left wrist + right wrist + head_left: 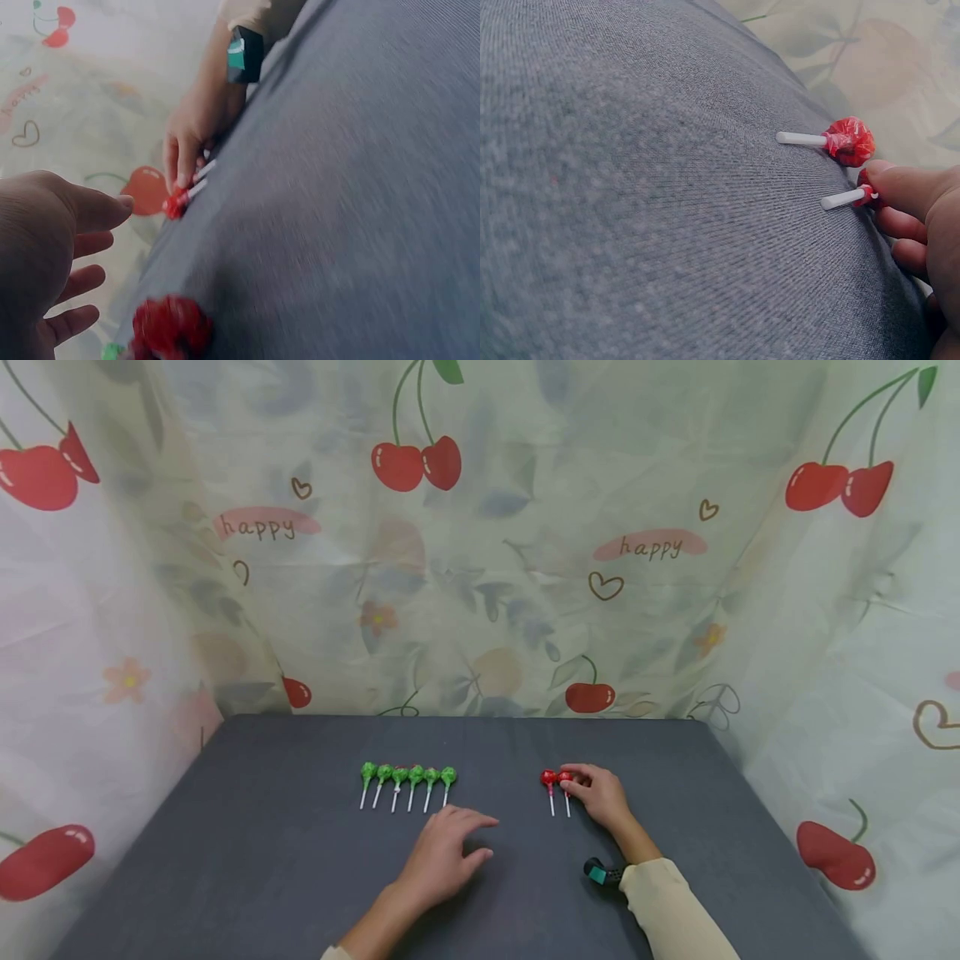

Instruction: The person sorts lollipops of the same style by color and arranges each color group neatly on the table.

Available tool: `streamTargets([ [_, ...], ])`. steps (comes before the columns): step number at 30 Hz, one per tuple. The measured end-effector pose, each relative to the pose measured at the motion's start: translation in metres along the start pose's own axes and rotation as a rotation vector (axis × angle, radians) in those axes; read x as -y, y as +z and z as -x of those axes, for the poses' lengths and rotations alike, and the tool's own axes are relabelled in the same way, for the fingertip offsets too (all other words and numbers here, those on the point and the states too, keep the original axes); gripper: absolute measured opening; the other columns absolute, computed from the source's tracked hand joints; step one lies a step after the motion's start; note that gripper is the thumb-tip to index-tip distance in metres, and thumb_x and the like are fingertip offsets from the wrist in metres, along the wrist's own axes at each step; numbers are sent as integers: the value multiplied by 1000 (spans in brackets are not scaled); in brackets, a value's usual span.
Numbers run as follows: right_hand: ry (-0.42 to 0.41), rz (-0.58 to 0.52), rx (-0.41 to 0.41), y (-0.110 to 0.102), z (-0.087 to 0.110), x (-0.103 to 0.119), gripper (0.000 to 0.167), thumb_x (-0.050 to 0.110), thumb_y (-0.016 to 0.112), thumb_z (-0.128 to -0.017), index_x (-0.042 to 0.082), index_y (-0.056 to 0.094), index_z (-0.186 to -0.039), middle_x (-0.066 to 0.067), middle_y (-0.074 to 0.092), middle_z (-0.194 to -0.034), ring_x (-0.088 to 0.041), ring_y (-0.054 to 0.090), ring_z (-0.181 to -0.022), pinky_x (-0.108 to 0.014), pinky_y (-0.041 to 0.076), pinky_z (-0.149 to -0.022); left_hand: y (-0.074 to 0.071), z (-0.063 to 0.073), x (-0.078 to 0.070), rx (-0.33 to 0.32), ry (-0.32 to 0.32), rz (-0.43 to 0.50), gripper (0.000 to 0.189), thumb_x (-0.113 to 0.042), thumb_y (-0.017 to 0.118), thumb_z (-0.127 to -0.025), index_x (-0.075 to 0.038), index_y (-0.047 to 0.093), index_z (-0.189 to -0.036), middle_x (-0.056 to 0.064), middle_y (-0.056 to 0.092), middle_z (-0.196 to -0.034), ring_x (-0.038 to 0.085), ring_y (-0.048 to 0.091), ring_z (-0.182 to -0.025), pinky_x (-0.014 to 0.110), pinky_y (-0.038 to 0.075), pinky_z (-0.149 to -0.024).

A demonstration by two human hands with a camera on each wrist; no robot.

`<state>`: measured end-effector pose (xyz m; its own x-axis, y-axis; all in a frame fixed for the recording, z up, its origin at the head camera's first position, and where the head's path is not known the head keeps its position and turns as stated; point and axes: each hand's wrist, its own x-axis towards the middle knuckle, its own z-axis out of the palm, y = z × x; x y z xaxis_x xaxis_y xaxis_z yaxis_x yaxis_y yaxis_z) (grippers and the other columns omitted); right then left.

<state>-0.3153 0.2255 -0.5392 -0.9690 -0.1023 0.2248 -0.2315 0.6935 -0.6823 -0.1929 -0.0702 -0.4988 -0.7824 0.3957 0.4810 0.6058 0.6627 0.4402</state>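
My right hand (600,795) pinches the wrapped head of a red lollipop (847,198), whose white stick lies toward me on the dark cloth. Just left of it is a second red lollipop (549,778), side by side with the first and untouched. My left hand (444,858) hovers over the middle of the table, thumb and fingers apart with nothing between them. Close under that hand, the left wrist view shows another red lollipop head (172,326), hidden in the head view. Beyond the left fingertips, several green lollipops (400,775) form a row, sticks toward me.
Dark grey cloth covers the table (262,860). A cherry-print curtain (480,568) closes off the back and both sides. On my right wrist sits a black strap with a teal-faced device (597,874).
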Motion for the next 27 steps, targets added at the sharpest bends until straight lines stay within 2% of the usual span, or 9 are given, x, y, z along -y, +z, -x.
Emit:
streamTargets([
  [7,-9,5,-10,0,0,-1,27,20,75,-86,9,73,-111,3,58,-78,-14,51,-69,-29,40,-62,-7,16,16,13,-34,-5,34,-20,82,-77,-17,73,-110,-9,67,-108,16,57,-102,43,43,-90],
  [11,-8,9,-2,0,0,-1,28,21,75,-86,9,73,-112,3,58,-78,-14,51,-69,-30,41,-62,-12,23,22,42,-49,-12,32,-22,82,-78,-17,73,-109,-8,67,-108,16,56,-104,46,43,-90],
  [19,9,-2,18,-1,0,1,28,20,74,-87,10,72,-114,2,59,-80,-16,51,-71,-32,41,-64,-23,30,33,162,-22,-60,29,-29,76,-84,-19,72,-111,-8,66,-110,15,55,-104,45,42,-91],
  [27,-53,-14,-18,-1,3,1,27,22,75,-87,8,73,-110,3,58,-78,-15,50,-69,-30,40,-61,-36,28,42,260,-3,-2,28,-24,74,-85,-16,72,-112,-7,68,-108,15,58,-101,42,45,-89],
])
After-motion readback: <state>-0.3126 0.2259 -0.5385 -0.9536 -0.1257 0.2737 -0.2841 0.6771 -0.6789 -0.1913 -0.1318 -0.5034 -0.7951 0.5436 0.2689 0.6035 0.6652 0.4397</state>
